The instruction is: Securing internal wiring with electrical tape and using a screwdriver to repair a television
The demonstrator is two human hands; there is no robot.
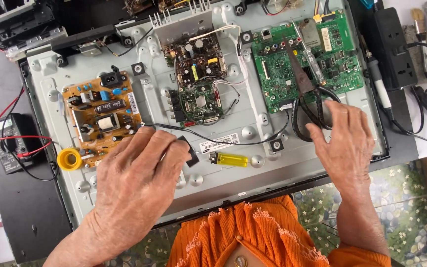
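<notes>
Left hand [137,170]: grip bent and partly closed, fingertips pressing a small black piece of tape [190,151] against the metal back panel [253,163]; the piece shows only past the fingers, so its full outline cannot be made out; a thin black wire [213,140] runs just above the knuckles. Right hand [347,141]: grip open, fingers spread and lightly curved, holding nothing; the fingertips touch or nearly touch the black handles of the scissors [310,96], and contact cannot be judged with certainty. The scissors lie with blades over the green circuit board [305,59], handles on the bare panel below it.

Between the hands: a yellow lighter [229,159] lying flat on the panel, apart from both; open metal around it. To the left: an orange-brown power board [100,116] and a yellow solder reel [69,159] near the panel's lower left corner. Centre: a smaller stacked board [196,74] with loose leads.

Edges: the panel's near rim runs just above the orange garment [253,232]; the right hand sits close to the panel's right rim. On the desk [30,217], a multimeter [8,143] with red leads at the far left; a black power strip [394,47] and a pen-like tool [379,86] at the right.

Cut off: both forearms at the lower border; the dark equipment at the top left is unclear.
</notes>
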